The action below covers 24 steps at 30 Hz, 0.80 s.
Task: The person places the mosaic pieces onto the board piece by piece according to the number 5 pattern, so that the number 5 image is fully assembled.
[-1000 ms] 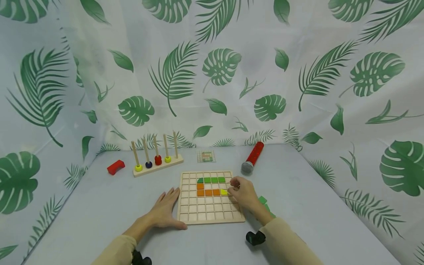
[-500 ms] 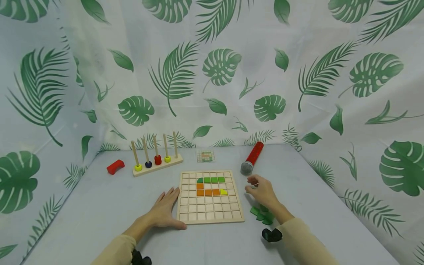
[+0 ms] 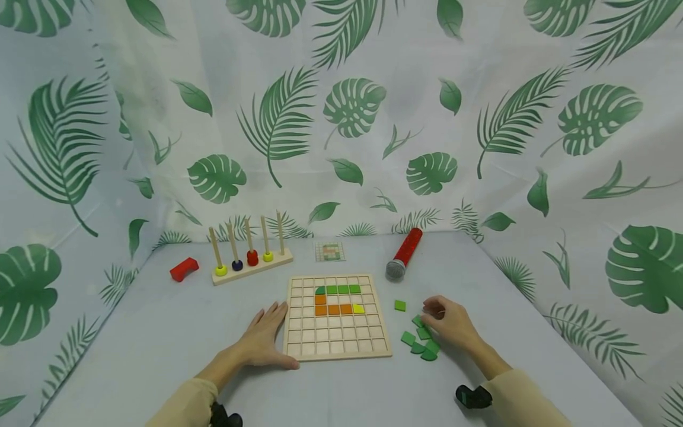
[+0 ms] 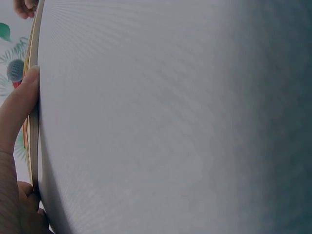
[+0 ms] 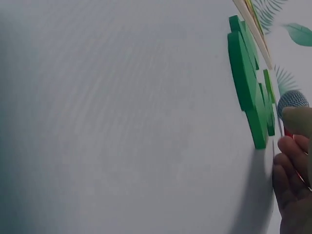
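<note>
A wooden grid board (image 3: 338,350) lies mid-table. In its cells sit a row of green tiles (image 3: 343,289), several orange tiles (image 3: 333,309), a yellow tile (image 3: 358,309) and a dark green rounded tile (image 3: 320,290). My left hand (image 3: 261,341) rests at the board's left side, fingers spread along the edge and thumb at the near corner. On the right, my right hand (image 3: 453,323) hovers by a loose cluster of green tiles (image 3: 424,334), fingers loosely bent; nothing shows between them. One light green square tile (image 3: 400,305) lies apart, between cluster and board.
Behind the board stand a peg stacker (image 3: 253,270) with coloured beads and a small pattern card (image 3: 330,251). A red microphone (image 3: 405,252) lies back right, a red arch block (image 3: 184,269) far left. Leaf-printed cloth (image 3: 341,148) walls the table.
My right hand has moved from the board's right side further right, to beside the green cluster. The lone light green square is now visible. My left hand has stayed at the board.
</note>
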### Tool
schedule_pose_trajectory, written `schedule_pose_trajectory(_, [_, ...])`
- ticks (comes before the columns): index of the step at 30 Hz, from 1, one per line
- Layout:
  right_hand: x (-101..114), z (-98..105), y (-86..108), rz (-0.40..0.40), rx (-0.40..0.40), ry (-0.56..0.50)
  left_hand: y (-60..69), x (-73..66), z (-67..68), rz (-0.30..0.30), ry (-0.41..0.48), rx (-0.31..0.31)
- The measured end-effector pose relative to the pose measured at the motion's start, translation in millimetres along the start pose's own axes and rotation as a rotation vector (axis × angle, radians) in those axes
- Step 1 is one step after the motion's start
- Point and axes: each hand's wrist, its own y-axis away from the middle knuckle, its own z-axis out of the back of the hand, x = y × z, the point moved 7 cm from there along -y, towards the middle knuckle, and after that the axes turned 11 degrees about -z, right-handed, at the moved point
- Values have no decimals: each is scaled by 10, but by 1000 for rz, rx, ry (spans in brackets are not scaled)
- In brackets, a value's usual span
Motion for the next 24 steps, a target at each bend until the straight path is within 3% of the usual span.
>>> schedule_pose_trajectory(11, [-49,20,69,54,123,-10,13,35,-25,20,3,13])
schedule_pose_trajectory(18, [14,-106,33,33,202,7,24,54,-62,20,9,21])
schedule_pose_trajectory(24, [15,-128,-5,6,223,21,6,44,-27,13,8,11])
